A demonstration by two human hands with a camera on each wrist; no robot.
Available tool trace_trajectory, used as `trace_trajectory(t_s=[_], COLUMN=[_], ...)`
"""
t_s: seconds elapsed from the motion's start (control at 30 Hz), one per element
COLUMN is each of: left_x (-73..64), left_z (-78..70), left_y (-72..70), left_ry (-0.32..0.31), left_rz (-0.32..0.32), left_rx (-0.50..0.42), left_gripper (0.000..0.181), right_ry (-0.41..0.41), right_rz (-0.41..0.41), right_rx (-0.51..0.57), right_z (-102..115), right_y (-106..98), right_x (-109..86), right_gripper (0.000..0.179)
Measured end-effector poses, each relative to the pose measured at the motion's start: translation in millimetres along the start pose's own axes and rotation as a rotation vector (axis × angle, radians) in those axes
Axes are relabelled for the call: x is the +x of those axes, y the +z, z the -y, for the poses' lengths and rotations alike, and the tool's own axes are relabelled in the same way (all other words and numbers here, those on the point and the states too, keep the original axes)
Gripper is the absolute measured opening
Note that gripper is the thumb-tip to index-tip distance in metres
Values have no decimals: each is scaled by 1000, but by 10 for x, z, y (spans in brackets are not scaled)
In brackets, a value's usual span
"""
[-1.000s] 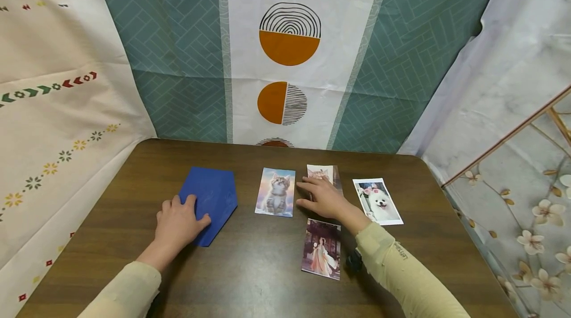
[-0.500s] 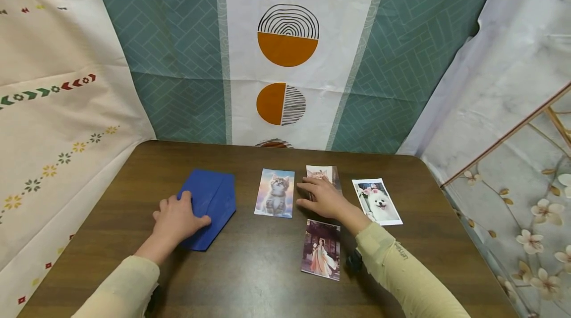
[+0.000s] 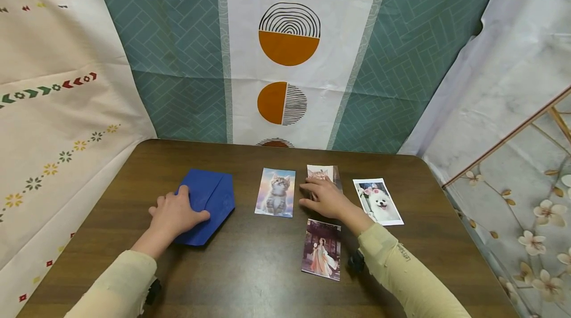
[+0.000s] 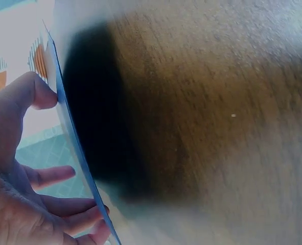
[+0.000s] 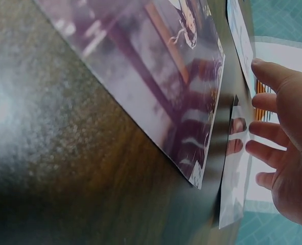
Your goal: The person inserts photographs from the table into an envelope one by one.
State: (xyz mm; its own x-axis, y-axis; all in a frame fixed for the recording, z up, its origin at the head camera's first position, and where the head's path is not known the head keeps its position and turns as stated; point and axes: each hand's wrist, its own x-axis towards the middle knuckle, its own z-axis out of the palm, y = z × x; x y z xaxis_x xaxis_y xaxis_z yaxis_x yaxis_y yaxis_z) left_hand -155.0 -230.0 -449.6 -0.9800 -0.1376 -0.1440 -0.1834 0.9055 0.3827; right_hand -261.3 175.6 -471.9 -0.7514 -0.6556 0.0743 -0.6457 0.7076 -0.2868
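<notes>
My left hand (image 3: 174, 216) grips a dark blue envelope (image 3: 207, 196) at the table's left side. In the left wrist view, thumb and fingers pinch opposite edges of the thin envelope (image 4: 71, 120), which stands tilted off the table with a dark shadow beneath. My right hand (image 3: 327, 199), fingers loosely extended, lies low over a cat photo (image 3: 320, 171) and hides most of it. The right wrist view shows those fingertips (image 5: 257, 128) right at the surface of this glossy photo (image 5: 234, 168). To its left lies a kitten photo (image 3: 276, 194) on a pastel background.
A dark photo of a robed figure (image 3: 321, 251) lies below my right hand, and a white dog photo (image 3: 379, 201) to its right. All rest on the brown wooden table (image 3: 263, 268). Patterned cloths (image 3: 187, 95) hang behind the table and at both sides.
My left hand has shifted slightly left with the envelope, whose tilt has changed a little so that a fold line shows. The right hand and the photos have stayed nearly in place.
</notes>
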Motion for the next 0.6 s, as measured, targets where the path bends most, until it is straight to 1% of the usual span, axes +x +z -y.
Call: trace_trajectory(t_s=[0.33,0.6], left_x=[-14,-45], left_z=[9,6], left_y=[16,22], left_ry=[35,80], left_rz=[-44,-97], left_rx=[-16,22], left_gripper=[101,99], right_ry=[6,-9], right_rz=[4,-3], right_rx=[5,14], right_z=[-5,2], right_y=[5,-6], right_x=[-9,-4], right_gripper=[50,49])
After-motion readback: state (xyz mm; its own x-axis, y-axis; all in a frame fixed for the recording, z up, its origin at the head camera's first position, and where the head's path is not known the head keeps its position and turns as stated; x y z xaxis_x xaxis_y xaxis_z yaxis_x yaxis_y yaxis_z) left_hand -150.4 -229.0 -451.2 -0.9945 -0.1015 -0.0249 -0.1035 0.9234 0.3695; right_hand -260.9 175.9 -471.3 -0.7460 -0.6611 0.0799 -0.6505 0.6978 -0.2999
